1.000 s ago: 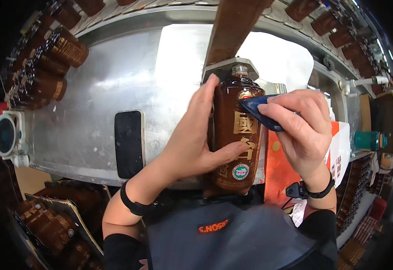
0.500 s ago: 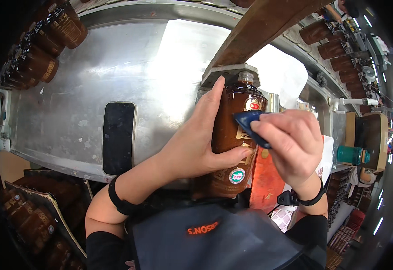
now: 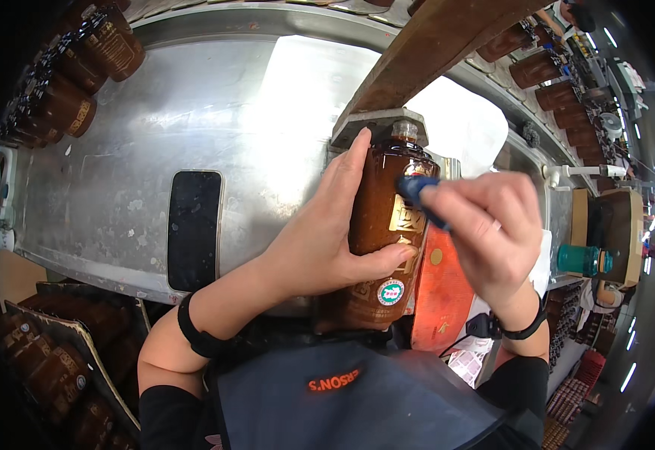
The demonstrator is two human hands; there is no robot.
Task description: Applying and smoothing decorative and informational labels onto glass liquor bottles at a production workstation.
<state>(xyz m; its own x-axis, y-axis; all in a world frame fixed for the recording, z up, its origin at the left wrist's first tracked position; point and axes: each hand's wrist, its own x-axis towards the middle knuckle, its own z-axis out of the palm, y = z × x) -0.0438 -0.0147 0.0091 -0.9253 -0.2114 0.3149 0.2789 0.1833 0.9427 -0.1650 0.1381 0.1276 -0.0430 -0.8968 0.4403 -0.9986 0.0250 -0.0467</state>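
Brown bottle (image 3: 372, 199), qty 1 — at counter's (image 3: 110, 187) near edge, neck twd far edge; front w/ gold chars., 1 round green-&-white sticker (image 3: 390, 292) low down. L hand (image 3: 327, 236), qty 1: fingers spread, holding bottle, thumb across front. R hand (image 3: 498, 225), qty 1: fingers pinched on small dark-blue item (image 3: 420, 190), qty 1, blurred — at bottle's upper front. Phone (image 3: 194, 229), qty 1, dark screen, nr near edge. Other bottles (image 3: 69, 103), several, by far-L corner, too crowded to count. Apron (image 3: 327, 409), qty 1, orange lettering.
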